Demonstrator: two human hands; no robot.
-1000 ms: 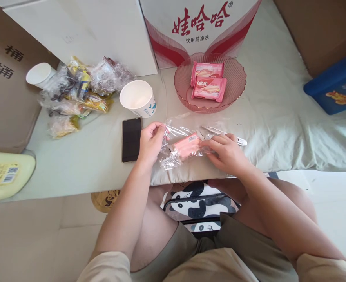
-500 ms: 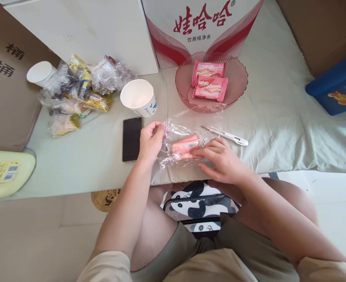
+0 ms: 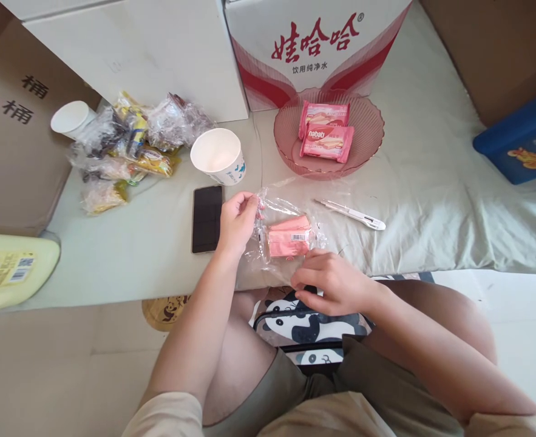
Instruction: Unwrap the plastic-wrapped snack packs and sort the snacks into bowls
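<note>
A clear plastic wrapper (image 3: 274, 203) lies on the cloth before me, with a pink barcoded bundle (image 3: 289, 238) inside or on it; I cannot tell which. My left hand (image 3: 239, 223) pinches the wrapper's upper left edge between thumb and fingers. At the near right edge, my right hand (image 3: 334, 282) has its fingers curled onto the film, fingertips partly hidden. A white utility knife (image 3: 352, 213) rests to the right of the wrapper. Left of my left hand lies a dark phone (image 3: 206, 220).
A pink glass bowl (image 3: 368, 142) holds two pink wafer packets (image 3: 326, 143). A paper cup (image 3: 219, 156) stands beside crumpled wrappers (image 3: 133, 139) and another cup (image 3: 71, 116). White boxes (image 3: 135, 54) close off the back; a yellow container (image 3: 15, 270) and blue container (image 3: 522, 139) flank the sides.
My right hand has moved down toward the cloth's near edge, uncovering more of the pink bundle, which now appears wider. My left hand keeps its pinch. The view has shifted slightly.
</note>
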